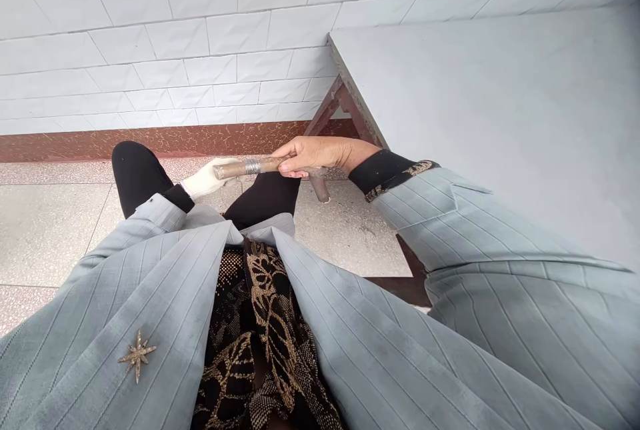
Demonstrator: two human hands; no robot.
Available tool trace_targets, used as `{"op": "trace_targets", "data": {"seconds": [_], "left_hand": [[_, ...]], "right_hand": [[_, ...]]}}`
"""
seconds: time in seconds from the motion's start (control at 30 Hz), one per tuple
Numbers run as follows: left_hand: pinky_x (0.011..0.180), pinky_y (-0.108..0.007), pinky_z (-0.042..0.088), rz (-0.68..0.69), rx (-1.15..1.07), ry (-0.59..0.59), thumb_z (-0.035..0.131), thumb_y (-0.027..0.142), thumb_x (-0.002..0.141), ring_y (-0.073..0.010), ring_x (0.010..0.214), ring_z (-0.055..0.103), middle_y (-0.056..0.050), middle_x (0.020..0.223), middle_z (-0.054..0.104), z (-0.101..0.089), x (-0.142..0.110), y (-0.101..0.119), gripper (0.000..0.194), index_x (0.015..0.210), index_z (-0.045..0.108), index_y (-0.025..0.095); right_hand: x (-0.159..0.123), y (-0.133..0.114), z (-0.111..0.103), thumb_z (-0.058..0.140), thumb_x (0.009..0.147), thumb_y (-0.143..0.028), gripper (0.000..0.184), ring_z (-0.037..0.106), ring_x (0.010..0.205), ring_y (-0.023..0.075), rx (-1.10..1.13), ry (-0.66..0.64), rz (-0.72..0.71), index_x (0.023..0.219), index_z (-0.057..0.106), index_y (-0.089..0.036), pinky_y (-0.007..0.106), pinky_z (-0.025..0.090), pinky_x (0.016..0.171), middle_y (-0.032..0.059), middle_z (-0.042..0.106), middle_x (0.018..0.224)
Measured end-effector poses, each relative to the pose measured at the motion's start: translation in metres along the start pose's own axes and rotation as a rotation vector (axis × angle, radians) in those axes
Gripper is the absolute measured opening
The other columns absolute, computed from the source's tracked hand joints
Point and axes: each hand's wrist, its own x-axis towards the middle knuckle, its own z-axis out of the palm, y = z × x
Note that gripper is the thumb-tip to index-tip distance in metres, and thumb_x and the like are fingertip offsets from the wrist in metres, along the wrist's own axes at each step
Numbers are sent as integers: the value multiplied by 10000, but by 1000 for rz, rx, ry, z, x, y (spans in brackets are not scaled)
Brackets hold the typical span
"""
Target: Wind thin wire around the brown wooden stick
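In front of my body is a brown wooden stick (227,170), held roughly level, with silver wire (253,166) wound around it. My bare right hand (299,158) is closed around the stick, thumb along its near side. A short wooden stub (319,187) with a cut end angles down below my right wrist; it looks like a branch of the same stick, but my hand covers the join. My left hand (203,181), in a white glove, lies behind and under the stick's left end. Its fingers appear curled, and the stick hides most of them and whatever they hold.
To the right stands a large pale tabletop (490,117) on a brown frame (353,107). A white tiled wall (200,30) with a reddish-brown base strip (100,145) rises ahead. Speckled floor tiles (345,230) lie below, and my black-clad knees (137,173) are beneath my hands.
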Motion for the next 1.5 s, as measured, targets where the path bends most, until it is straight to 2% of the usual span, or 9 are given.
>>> {"op": "trace_targets", "data": {"seconds": [0.2, 0.3, 0.37, 0.47, 0.63, 1.03, 1.2, 1.37, 1.5], "left_hand": [[653, -256, 421, -115, 254, -89, 499, 308, 984, -108, 620, 480, 11, 711, 575, 18, 0, -1, 228, 895, 646, 158], [781, -296, 470, -82, 441, -167, 462, 301, 964, -149, 752, 580, -25, 826, 667, 18, 1, 2, 261, 878, 668, 166], [860, -320, 477, -43, 534, -210, 442, 329, 963, -177, 845, 620, -45, 924, 710, 15, 2, 5, 291, 881, 674, 174], [873, -332, 474, -22, 634, -211, 410, 387, 978, -199, 874, 625, -56, 940, 713, 12, 2, 10, 336, 904, 666, 183], [802, -334, 448, -28, 687, -140, 419, 422, 972, -204, 829, 597, -53, 881, 676, 7, 1, 19, 331, 932, 647, 184], [591, -235, 361, -93, 259, -39, 513, 249, 951, -86, 583, 435, 14, 678, 547, 0, 2, 20, 205, 792, 603, 156], [534, -207, 346, -82, 83, -13, 562, 292, 982, -70, 568, 434, -12, 716, 598, -3, 4, 10, 232, 795, 590, 156], [527, -228, 345, -89, 66, 10, 582, 452, 1011, -85, 545, 416, 17, 613, 507, -6, 4, 6, 359, 798, 585, 163], [567, -245, 366, -92, 36, 88, 603, 442, 989, -93, 579, 442, 10, 651, 543, -4, 3, 2, 326, 815, 586, 166]], "right_hand": [[15, 6, 9, 719, 948, -467, 284, 447, 528, 81, 58, 382, 37, 954, 672, -187, 240, 383, 524, -24, 561, 669], [20, 7, 8, 720, 958, -397, 238, 468, 521, 87, -119, 567, 187, 1016, 702, -166, 251, 401, 536, -8, 581, 679], [21, 7, 5, 721, 954, -360, 233, 525, 557, 100, -298, 604, 295, 1064, 728, -154, 258, 419, 566, 21, 635, 738], [20, 6, 1, 698, 963, -356, 272, 617, 665, 150, -508, 538, 416, 1135, 755, -154, 281, 438, 631, 62, 702, 832], [20, 8, -1, 679, 968, -348, 323, 636, 725, 184, -632, 288, 502, 1201, 764, -140, 301, 425, 660, 76, 701, 811], [13, 19, -6, 750, 903, -516, 481, 472, 595, 119, -384, -155, 321, 1224, 765, -158, 290, 405, 635, -21, 554, 632], [8, 7, -2, 748, 914, -439, 393, 457, 572, 104, -293, -187, 274, 1190, 769, -160, 282, 407, 641, -44, 530, 609], [-2, -12, 6, 793, 876, -385, 259, 493, 555, 94, -260, 25, 259, 1052, 786, -195, 271, 429, 648, -51, 563, 626], [-4, -16, 8, 769, 899, -354, 186, 491, 548, 90, -186, 77, 202, 975, 759, -184, 264, 430, 636, -53, 553, 626]]}}
